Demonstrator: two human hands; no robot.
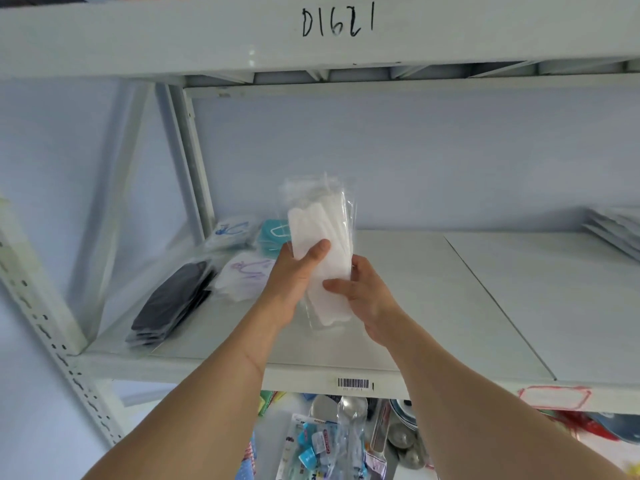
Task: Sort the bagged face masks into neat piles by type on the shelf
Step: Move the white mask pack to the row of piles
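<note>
Bag of white masks (320,244): clear plastic, flat white pieces stacked inside, held upright above the shelf (450,306). Left hand (294,278) and right hand (363,292) both grasp its lower half, fingers (317,251) clenched on it. Black masks (173,299) lie bagged at shelf left.

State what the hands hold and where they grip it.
Both hands hold a stack of bagged white masks upright: left hand at its left edge, right hand at its lower right edge.

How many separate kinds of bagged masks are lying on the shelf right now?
4: black masks front left, purple-strapped beside them, blue-strapped and teal pack behind. Others may be hidden.
</note>
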